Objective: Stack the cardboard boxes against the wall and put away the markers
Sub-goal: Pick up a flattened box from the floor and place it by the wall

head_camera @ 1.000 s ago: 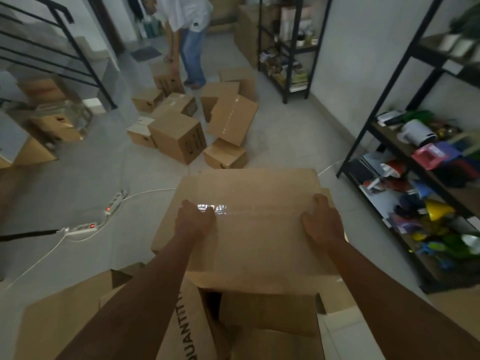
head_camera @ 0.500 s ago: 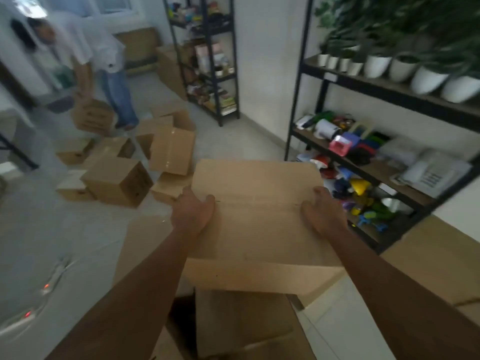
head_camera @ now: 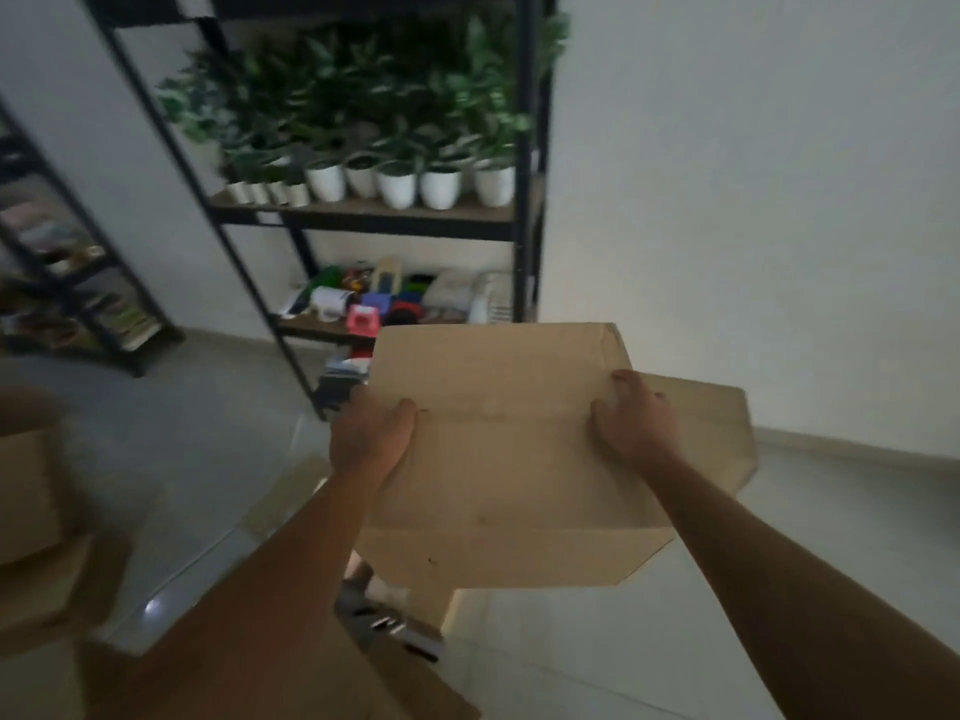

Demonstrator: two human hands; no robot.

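Note:
I hold a plain brown cardboard box [head_camera: 509, 459] in the air at chest height, its flaps spread out to the right and toward me. My left hand [head_camera: 371, 439] grips its left edge with the thumb on top. My right hand [head_camera: 631, 423] grips its right side, fingers curled over the top panel. The box faces a white wall [head_camera: 753, 200] just beyond it. No markers can be made out as such.
A black metal shelf [head_camera: 363, 215] with white potted plants and coloured clutter stands left of the bare wall. Another shelf [head_camera: 78, 283] is at far left. More cardboard boxes [head_camera: 26, 475] sit on the tiled floor at left and below me.
My view has swung right, away from the scattered boxes and the other person, toward the plant shelf and wall. The box has stayed in both hands and come along.

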